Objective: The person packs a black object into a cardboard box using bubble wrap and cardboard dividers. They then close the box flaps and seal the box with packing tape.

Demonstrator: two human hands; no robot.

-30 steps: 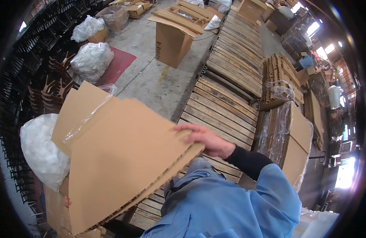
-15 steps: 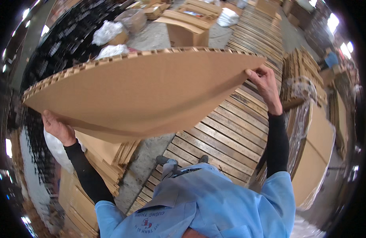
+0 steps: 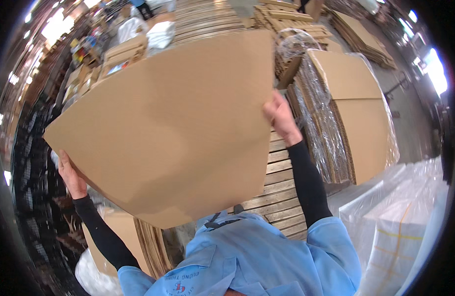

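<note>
A large brown cardboard sheet (image 3: 173, 123) is held up in front of my body, its broad flat face toward me. At its left edge my left hand (image 3: 72, 176) grips it, the thumb along the edge and part of the fingers hidden behind the board. My right hand (image 3: 281, 117) is closed on the opposite edge, slightly blurred, its fingertips partly behind the sheet. The board hides much of the floor ahead of me.
Wrapped stacked cardboard (image 3: 358, 113) stands to the right, with white plastic-wrapped goods (image 3: 395, 217) nearer. Another cardboard stack (image 3: 121, 237) is at lower left. A slatted wooden walkway (image 3: 203, 19) runs ahead; a person (image 3: 141, 7) is at far left.
The sheet has tipped so its broad face shows more and its honeycomb edge is out of sight. My view has turned right, and both hands still hold the sheet.
</note>
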